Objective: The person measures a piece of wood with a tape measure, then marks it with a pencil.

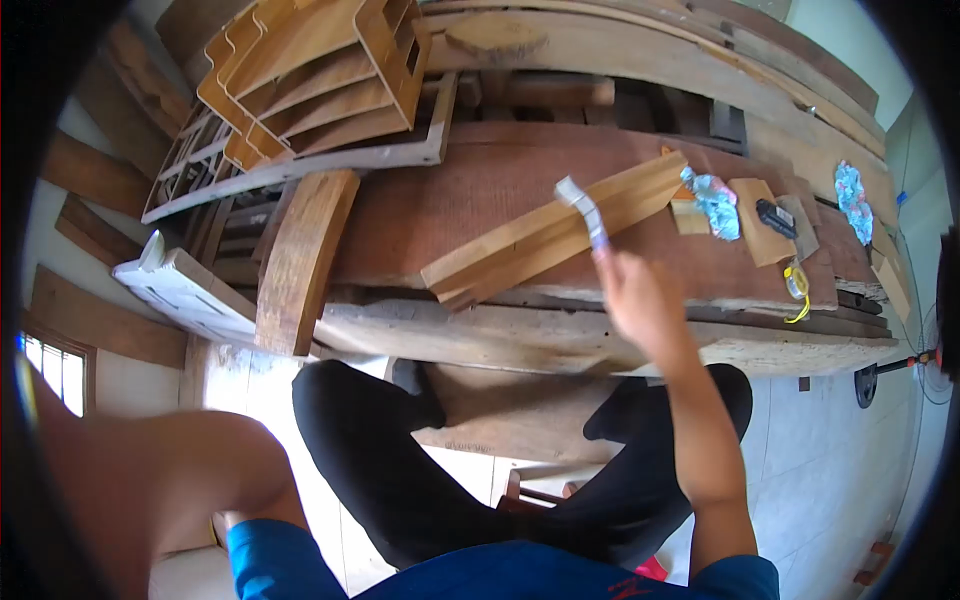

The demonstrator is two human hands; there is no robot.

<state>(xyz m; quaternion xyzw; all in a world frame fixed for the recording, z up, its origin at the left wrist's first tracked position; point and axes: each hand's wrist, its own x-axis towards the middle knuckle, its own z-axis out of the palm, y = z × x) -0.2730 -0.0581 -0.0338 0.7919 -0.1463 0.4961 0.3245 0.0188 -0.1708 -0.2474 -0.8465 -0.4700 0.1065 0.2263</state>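
Observation:
My right hand is raised over the workbench and grips a small grey tool with a bluish handle, its head tilted up to the left. The tool hangs just above a pair of long light wooden strips that lie slanted across a reddish-brown board. My left arm fills the lower left of the view; its hand is out of frame. My legs in black trousers are under the bench edge.
A stepped wooden rack sits at the back left on a grey frame. A thick curved plank leans beside it. Wood blocks, patterned cloth, a dark object and a yellow item lie right.

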